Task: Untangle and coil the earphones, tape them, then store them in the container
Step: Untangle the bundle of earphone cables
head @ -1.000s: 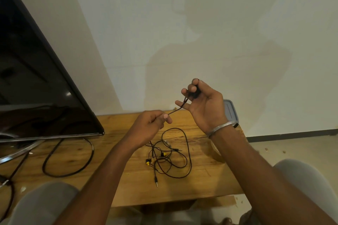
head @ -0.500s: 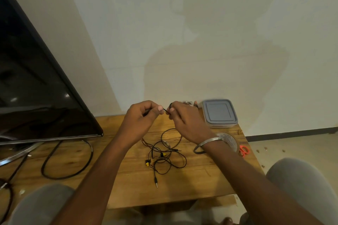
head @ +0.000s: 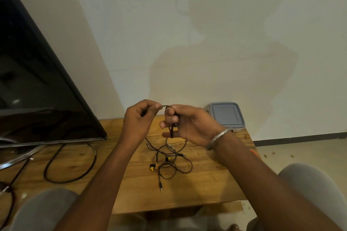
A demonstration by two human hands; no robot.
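My left fingers [head: 157, 106] pinch the black earphone cord; my right hand [head: 189, 124] has cord looped around its fingers — coiling under way. The rest of the earphones [head: 169, 163] lie tangled on the desk [head: 216, 180]. I reckon a snag there could jerk the coil loose. The container [head: 226, 116] stays lidded — contents hidden.

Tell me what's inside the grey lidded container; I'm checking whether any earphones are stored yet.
Cannot be seen: the container has its lid on. Tangled earphones lie loose on the table, and both hands hold another cable.
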